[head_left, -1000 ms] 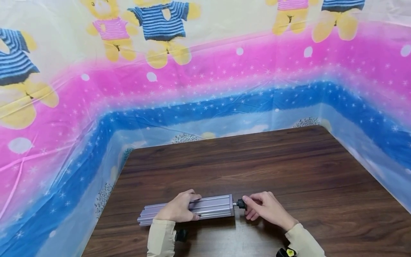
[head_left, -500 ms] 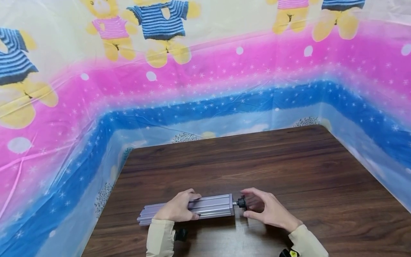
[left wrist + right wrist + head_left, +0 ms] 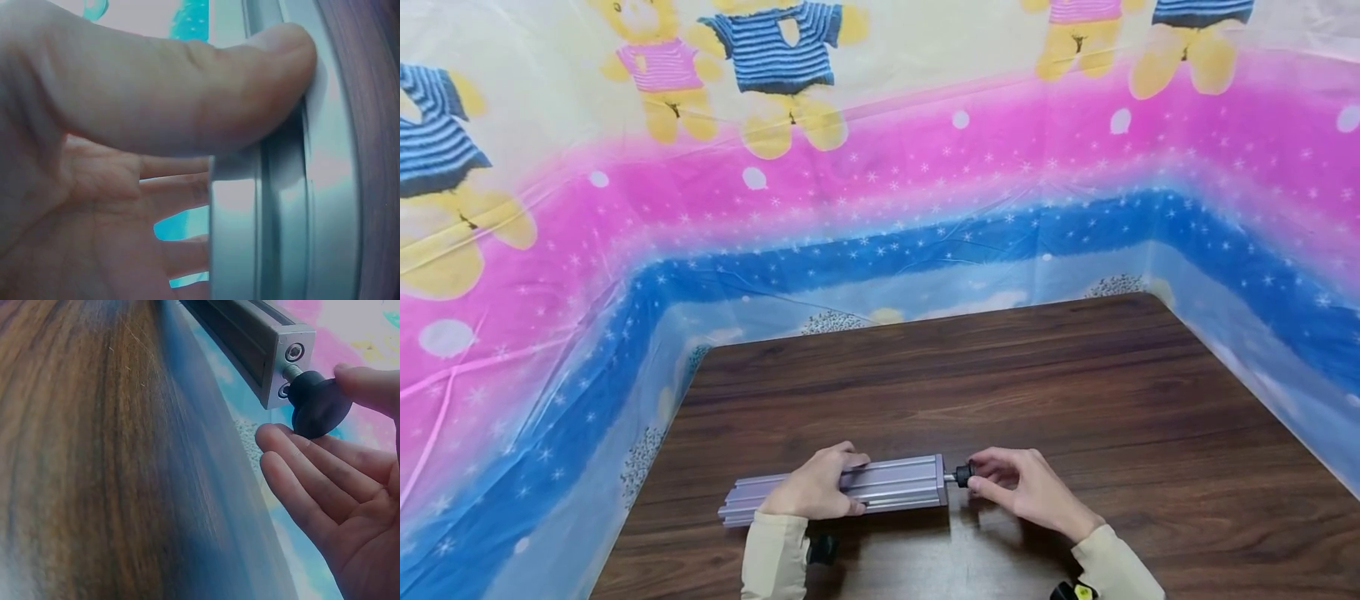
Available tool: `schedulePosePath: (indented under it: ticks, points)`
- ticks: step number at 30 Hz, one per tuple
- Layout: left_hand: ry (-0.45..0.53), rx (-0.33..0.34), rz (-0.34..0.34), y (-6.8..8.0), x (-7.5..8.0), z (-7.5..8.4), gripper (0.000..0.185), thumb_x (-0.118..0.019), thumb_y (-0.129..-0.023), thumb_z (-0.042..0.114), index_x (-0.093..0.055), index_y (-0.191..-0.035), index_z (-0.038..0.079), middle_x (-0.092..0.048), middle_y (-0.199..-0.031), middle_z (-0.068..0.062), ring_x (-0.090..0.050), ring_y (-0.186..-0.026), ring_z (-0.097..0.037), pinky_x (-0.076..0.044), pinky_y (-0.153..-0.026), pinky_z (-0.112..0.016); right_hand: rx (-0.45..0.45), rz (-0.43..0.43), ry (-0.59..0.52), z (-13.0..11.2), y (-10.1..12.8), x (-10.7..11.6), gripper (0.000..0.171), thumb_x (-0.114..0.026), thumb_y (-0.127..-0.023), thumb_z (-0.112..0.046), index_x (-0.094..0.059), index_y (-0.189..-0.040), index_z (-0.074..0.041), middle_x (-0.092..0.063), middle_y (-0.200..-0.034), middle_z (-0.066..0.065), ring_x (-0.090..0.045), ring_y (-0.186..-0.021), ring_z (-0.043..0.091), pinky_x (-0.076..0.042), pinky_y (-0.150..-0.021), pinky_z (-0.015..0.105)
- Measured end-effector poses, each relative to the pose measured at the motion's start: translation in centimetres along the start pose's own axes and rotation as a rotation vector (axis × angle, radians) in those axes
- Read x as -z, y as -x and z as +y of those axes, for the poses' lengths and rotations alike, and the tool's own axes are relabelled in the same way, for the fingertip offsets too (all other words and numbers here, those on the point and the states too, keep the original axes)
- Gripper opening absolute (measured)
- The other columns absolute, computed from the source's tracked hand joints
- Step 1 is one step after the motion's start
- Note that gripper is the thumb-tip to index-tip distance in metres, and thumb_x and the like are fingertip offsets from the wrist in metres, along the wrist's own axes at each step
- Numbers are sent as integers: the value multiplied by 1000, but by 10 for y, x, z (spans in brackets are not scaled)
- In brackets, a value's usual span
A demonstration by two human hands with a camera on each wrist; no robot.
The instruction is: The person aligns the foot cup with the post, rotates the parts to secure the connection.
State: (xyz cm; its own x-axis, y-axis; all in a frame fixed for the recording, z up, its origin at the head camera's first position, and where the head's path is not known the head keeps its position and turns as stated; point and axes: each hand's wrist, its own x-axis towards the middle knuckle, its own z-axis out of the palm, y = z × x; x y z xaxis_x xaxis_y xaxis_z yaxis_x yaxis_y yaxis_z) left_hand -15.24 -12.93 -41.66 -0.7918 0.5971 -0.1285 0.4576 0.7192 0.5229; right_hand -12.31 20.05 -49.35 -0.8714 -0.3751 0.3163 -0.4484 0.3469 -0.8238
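Observation:
A silver aluminium profile (image 3: 898, 482) lies lengthwise on the brown wooden table. My left hand (image 3: 812, 483) grips it near its middle, thumb along the near side and fingers over the far side. In the left wrist view the thumb presses on the grooved face of the profile (image 3: 234, 231). From the profile's right end plate sticks out a threaded stud with a black levelling foot (image 3: 322, 406). My right hand (image 3: 1037, 492) pinches this foot between thumb and index finger; in the right wrist view the other fingers (image 3: 312, 481) are extended below it.
The end plate carries socket-head screws (image 3: 295, 351) beside the stud. The wood-grain table (image 3: 1000, 375) ends at a far edge, against a pink and blue sheet (image 3: 910, 192) printed with bears. Dark wrist devices (image 3: 822, 549) hang near both cream sleeves (image 3: 775, 554).
My right hand first pinches the foot, then its fingers spread around it, and now thumb and index finger close on it again. My left hand and the profile stay nearly still.

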Motion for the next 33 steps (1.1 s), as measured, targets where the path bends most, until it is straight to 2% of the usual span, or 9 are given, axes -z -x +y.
schedulePosePath:
  ticks: [4, 7, 13, 16, 17, 21, 24, 28, 33]
  points:
    - [-2, -6, 4, 0, 0, 0, 61, -85, -77, 14, -65, -133, 0, -59, -113, -6, -57, -98, -20, -49, -86, -43, -81, -37, -87, -1, -1, 0, 33, -67, -99, -23, -69, -114, 6, -77, -85, 9, -75, -71, 18, -60, -66, 32]
    - [2, -3, 4, 0, 0, 1, 62, -85, -77, 13, -64, -133, -1, -59, -114, -7, -56, -99, -21, -49, -87, -44, -135, -59, -113, -2, -2, -1, 32, -61, -102, -26, -71, -108, 4, -76, -80, 8, -74, -67, 20, -60, -62, 34]
    - [3, -1, 0, 0, 0, 2, 62, -85, -77, 13, -64, -134, -1, -59, -115, -7, -57, -101, -21, -49, -88, -45, -211, -84, -85, -4, -3, -2, 46, -48, -108, -35, -72, -82, -6, -74, -70, 3, -72, -58, 20, -57, -53, 36]
    - [-4, -4, 2, 0, 0, 2, 62, -85, -77, 13, -63, -134, -1, -59, -116, -8, -57, -102, -22, -49, -89, -46, -222, -88, -59, -5, -3, -2, 51, -43, -110, -36, -69, -78, -7, -73, -67, 3, -70, -54, 21, -56, -51, 36]
    - [-7, -7, 4, -1, 1, 2, 62, -85, -77, 13, -63, -134, -1, -59, -117, -8, -57, -102, -22, -49, -89, -46, -221, -81, -44, -5, -3, -1, 48, -44, -109, -37, -70, -82, -7, -73, -69, 3, -70, -55, 20, -56, -52, 35]
    - [-12, -13, 21, 0, 2, 2, 63, -85, -77, 12, -63, -134, -1, -59, -118, -10, -57, -102, -22, -49, -90, -46, -83, -26, 10, -3, 1, 0, 24, -64, -101, -30, -69, -112, -9, -76, -91, 3, -72, -71, 11, -58, -64, 29]
    - [-11, -12, 30, 0, 3, 2, 63, -84, -77, 11, -62, -135, -2, -59, -119, -12, -57, -102, -23, -49, -90, -47, 73, 15, 11, -2, 2, 1, 46, -79, -89, -19, -62, -131, -12, -73, -113, 7, -72, -88, 9, -59, -76, 29]
    - [-4, 5, 33, -1, 2, 3, 65, -85, -78, 12, -61, -136, -2, -58, -123, -14, -57, -107, -27, -48, -92, -49, 153, 32, -21, -1, 0, 1, 49, -82, -85, -10, -63, -129, -10, -72, -117, 7, -73, -92, 13, -59, -81, 32]
    - [-8, 20, 42, -1, 0, 4, 65, -84, -78, 13, -61, -137, -1, -58, -127, -15, -56, -114, -33, -47, -95, -52, 110, 57, 17, -2, -1, 1, 34, -79, -89, -14, -69, -120, -4, -76, -100, -1, -72, -84, 7, -59, -76, 28]
